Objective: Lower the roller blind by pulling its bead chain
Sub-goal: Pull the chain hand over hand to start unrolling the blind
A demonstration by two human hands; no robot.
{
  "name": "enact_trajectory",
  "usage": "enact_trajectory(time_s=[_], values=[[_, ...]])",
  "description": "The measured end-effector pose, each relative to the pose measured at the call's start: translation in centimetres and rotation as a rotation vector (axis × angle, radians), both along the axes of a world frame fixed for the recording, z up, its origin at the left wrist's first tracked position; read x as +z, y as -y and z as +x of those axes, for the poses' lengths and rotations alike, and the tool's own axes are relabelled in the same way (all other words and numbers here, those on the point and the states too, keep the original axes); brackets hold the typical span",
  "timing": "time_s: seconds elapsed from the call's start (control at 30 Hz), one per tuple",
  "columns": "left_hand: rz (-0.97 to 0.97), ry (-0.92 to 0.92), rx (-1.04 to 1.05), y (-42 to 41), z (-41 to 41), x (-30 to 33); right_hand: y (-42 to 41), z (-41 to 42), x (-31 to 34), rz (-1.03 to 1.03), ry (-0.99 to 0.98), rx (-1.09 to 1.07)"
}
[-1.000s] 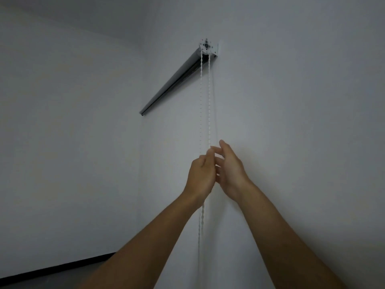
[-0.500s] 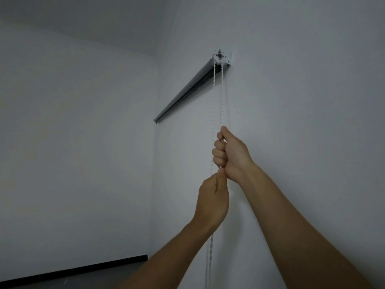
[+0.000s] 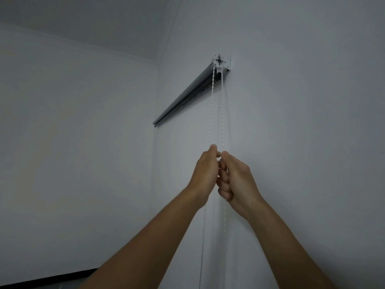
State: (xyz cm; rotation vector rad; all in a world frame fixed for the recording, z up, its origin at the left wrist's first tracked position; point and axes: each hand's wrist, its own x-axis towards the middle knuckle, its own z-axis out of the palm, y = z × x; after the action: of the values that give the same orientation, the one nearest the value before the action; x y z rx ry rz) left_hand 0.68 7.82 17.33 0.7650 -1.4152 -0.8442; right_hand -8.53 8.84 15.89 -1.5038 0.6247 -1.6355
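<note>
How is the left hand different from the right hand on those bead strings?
The left hand closes on the left strand of the white bead chain; the right hand fists around the right strand. The left hand's fingertips reach slightly higher than the right hand's. Both are raised, side by side, touching.

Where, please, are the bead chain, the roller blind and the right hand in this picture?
bead chain (image 3: 211,113): head view, left strand above the hands.
roller blind (image 3: 187,97): head view, middle of the rolled tube.
right hand (image 3: 237,180): head view, back of the hand.
</note>
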Motion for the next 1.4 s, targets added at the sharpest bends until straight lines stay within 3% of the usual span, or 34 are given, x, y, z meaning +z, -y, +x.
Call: enact_trajectory(time_s=[0.3, 0.4, 0.57, 0.73, 1.1, 1.23, 1.4], values=[[0.194, -0.109, -0.303, -1.4, -0.7, 4.4, -2.0, -0.1, -2.7, 0.025, -0.065, -0.028], [0.21, -0.082, -0.2, -1.6, -1.1, 4.6, -2.0, -0.2, -4.0, 0.02, -0.119, -0.036], [0.038, -0.069, 0.024, -1.8, -2.1, 3.9, -1.9, -0.8, -3.2, 0.004, -0.255, -0.191], [-0.139, 0.031, 0.211, -1.6, -1.6, 2.7, -1.4, -1.9, -0.3, 0.017, -0.118, -0.178], [-0.321, 0.307, 0.313, -1.9, -1.7, -5.1, -0.7, -0.8, 7.7, 0.269, 0.048, 0.205], [-0.329, 0.317, 0.303, -2.2, -1.8, -7.3, 0.4, 0.0, 8.0, 0.344, 0.157, 0.154], [-0.235, 0.21, 0.187, -2.2, -1.7, -7.7, 1.1, 0.8, 6.3, 0.18, 0.191, 0.004]])
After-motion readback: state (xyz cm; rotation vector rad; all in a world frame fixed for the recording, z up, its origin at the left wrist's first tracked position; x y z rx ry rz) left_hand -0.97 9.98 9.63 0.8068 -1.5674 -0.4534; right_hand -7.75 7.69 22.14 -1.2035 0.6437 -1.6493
